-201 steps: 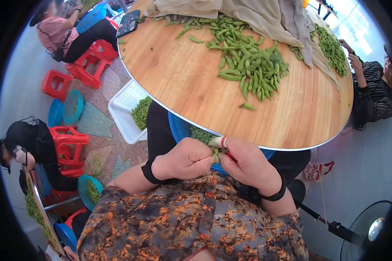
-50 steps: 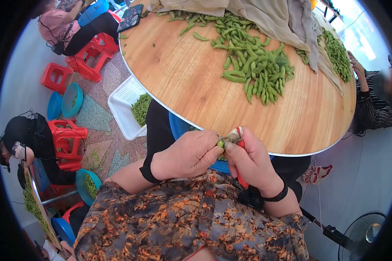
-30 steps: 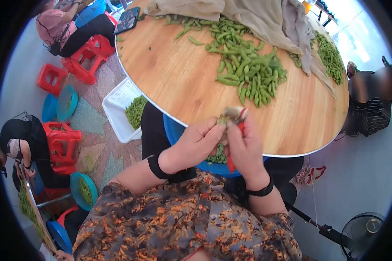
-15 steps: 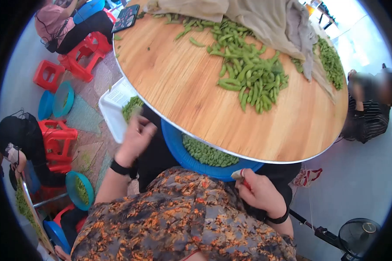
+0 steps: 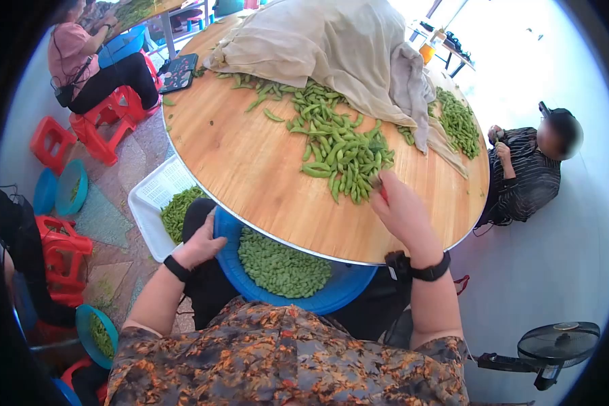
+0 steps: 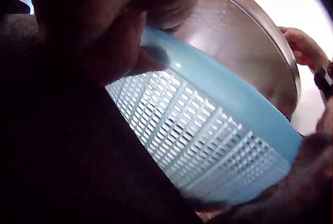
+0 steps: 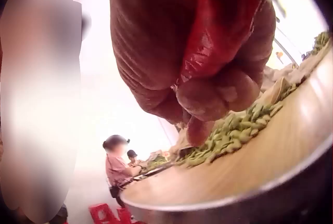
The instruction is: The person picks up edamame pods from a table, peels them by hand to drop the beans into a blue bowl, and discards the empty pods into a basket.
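Low in front of the body, the left hand (image 5: pixel 201 245) grips the left rim of a blue basin (image 5: pixel 348 287) that holds shelled green beans (image 5: pixel 281 264). Its fingers curl over the rim of the slotted basin wall (image 6: pixel 182 120) in the left wrist view. The right hand (image 5: pixel 406 213) reaches over the round wooden table (image 5: pixel 250 169), fingertips at the right edge of a pile of green pods (image 5: pixel 342 152). In the right wrist view, the curled fingers (image 7: pixel 218 94) hold a red item (image 7: pixel 218 31); whether they touch a pod is hidden.
A beige cloth (image 5: pixel 284 40) covers the table's far part, beside a dark patterned device (image 5: pixel 179 71). A white basket (image 5: pixel 152 196) with green pieces stands left, near red stools (image 5: pixel 105 132). A fan (image 5: pixel 558 342) is lower right; a person in stripes (image 5: pixel 528 176) sits right.
The left hand has come from beside the white basket to the basin rim. From beside the lap, the right hand has moved up and forward to the pods. The view has shifted, showing more basin.
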A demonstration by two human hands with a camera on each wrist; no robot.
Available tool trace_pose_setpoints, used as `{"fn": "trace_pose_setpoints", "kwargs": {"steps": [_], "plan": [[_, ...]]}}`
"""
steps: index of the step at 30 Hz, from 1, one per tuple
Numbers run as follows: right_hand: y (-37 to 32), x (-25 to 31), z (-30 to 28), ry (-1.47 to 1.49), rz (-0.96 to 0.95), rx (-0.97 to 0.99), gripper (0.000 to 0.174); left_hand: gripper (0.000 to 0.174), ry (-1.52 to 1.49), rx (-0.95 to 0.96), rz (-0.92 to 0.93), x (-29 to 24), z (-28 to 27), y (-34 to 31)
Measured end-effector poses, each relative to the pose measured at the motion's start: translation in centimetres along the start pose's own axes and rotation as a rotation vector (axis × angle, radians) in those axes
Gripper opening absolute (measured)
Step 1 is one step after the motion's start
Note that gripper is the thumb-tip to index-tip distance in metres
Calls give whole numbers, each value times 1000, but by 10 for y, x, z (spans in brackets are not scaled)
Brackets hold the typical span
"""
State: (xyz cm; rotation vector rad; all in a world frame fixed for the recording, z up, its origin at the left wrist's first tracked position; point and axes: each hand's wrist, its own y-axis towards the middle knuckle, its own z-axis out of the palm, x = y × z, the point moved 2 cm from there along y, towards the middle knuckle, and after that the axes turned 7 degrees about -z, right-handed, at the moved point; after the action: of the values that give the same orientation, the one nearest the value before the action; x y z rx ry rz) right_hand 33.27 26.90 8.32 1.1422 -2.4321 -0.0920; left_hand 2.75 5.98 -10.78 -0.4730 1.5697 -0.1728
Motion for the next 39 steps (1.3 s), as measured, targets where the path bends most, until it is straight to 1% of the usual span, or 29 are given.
{"fn": "trace_pose_setpoints", "kwargs": {"steps": [1, 2, 3, 5, 6, 7, 9, 10, 11, 13, 14, 16, 17, 18, 20, 21, 23, 24, 26, 27, 29, 30, 31, 33, 34, 36, 37, 38, 39], "plan": [[6, 5, 3, -12, 47, 50, 22, 81, 152, -14, -70, -4, -6, 1], [11, 8, 5, -21, 91, 100, 24, 85, 256, -62, -93, 6, -13, 9], [13, 5, 12, -22, 90, 100, 24, 85, 256, -63, -92, 13, -12, 10], [18, -5, 26, -165, -105, 23, 26, 90, 923, -490, 323, 11, -11, 5], [19, -8, 27, -165, -105, 21, 26, 86, 947, -616, 469, -17, -1, -12], [19, -11, 27, -154, -124, 36, 26, 86, 948, -614, 472, -36, 4, -25], [18, -11, 25, -146, -141, 53, 26, 73, 710, -499, 270, -58, 12, -45], [19, -9, 25, -204, -66, 106, 27, 53, 605, -426, 272, -64, 18, -53], [19, -7, 24, -262, 8, 158, 28, 38, 536, -250, 284, -66, 24, -57], [18, 0, 22, -311, 13, 182, 29, 28, 345, -17, 333, -94, 48, -70], [16, 0, 21, -355, 20, 206, 29, 28, 344, -19, 334, -105, 58, -71], [12, -5, 22, -346, 27, 180, 29, 26, 340, 135, 554, -128, 78, -70], [10, -8, 22, -337, 37, 154, 30, 26, 339, 133, 552, -136, 85, -66], [7, -12, 22, -337, 36, 155, 30, 24, 379, 147, 621, -145, 92, -62], [3, -19, 19, -173, -39, 9, 31, 26, 446, 151, 721, -157, 103, -54], [0, -20, 15, -175, -42, 10, 31, 26, 444, 148, 722, -159, 109, -49], [-6, -20, 9, 582, 231, 24, 34, 27, 257, 172, 525, -161, 121, -36], [-8, -11, 2, 586, 224, 33, 34, 27, 255, 161, 519, -164, 129, -31], [-13, 11, -4, 1050, 304, 37, 39, 29, -247, 302, 156, -164, 141, -17], [-16, 16, 0, 1058, 302, 46, 39, 29, -247, 292, 151, -166, 144, -11], [-20, 25, 8, 1166, 240, 42, 40, 31, -506, 507, -90, -165, 149, -1], [-19, 26, 12, 1171, 238, 45, 40, 25, -553, 618, -122, -162, 149, 4], [-18, 27, 16, 1146, 207, 78, 40, 25, -552, 614, -125, -158, 149, 5], [-17, 29, 21, 1124, 181, 109, 40, 19, -625, 646, -140, -153, 150, 5], [-17, 30, 22, 1085, 164, 86, 38, 19, -625, 643, -146, -153, 150, 4], [-14, 29, 27, 1052, 146, 66, 36, 15, -573, 520, -44, -154, 144, 5], [-11, 23, 31, 890, 144, -45, 30, 15, -572, 514, -47, -156, 142, 2], [-9, 20, 33, 725, 140, -155, 25, 14, -468, 444, 7, -161, 140, -2], [-10, 22, 31, 731, 138, -153, 25, 13, -365, 373, 62, -164, 137, -4]]}}
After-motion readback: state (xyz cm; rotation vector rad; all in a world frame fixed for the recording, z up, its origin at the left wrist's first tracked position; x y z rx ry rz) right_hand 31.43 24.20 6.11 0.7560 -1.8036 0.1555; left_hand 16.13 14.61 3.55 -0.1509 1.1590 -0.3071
